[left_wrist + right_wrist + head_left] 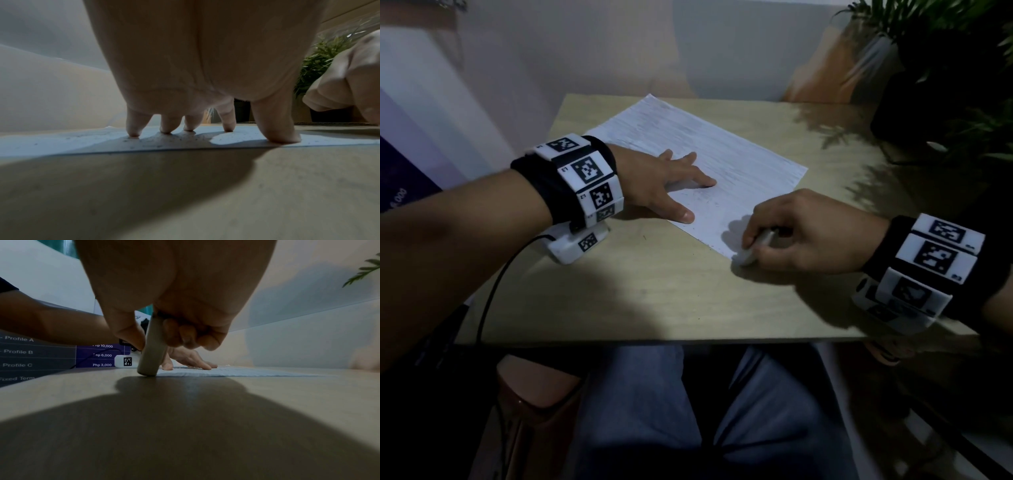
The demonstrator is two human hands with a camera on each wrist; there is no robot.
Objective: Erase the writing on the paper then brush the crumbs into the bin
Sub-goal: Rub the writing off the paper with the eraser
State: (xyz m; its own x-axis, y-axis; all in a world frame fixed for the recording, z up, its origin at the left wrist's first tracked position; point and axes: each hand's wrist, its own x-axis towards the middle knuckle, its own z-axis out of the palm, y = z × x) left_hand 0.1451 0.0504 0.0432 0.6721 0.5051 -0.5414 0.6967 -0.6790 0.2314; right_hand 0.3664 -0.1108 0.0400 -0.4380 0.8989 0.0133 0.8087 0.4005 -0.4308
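A white sheet of paper (698, 161) lies tilted on the light wooden table (654, 291), with faint pencil marks and dark crumbs (156, 141) on it. My left hand (667, 185) presses flat on the sheet's near left part, fingers spread, fingertips (133, 134) down on the paper (61, 144). My right hand (798, 233) grips a white eraser (753, 248), whose end touches the table at the paper's near corner. In the right wrist view the eraser (153, 347) stands nearly upright between thumb and curled fingers, beside the paper (236, 372) edge.
A potted plant (941, 68) stands at the table's far right corner. A wall runs along the table's far side. A dark printed board (41, 353) stands left of the table. A black cable (493, 291) hangs from my left wrist over the near edge. No bin is in view.
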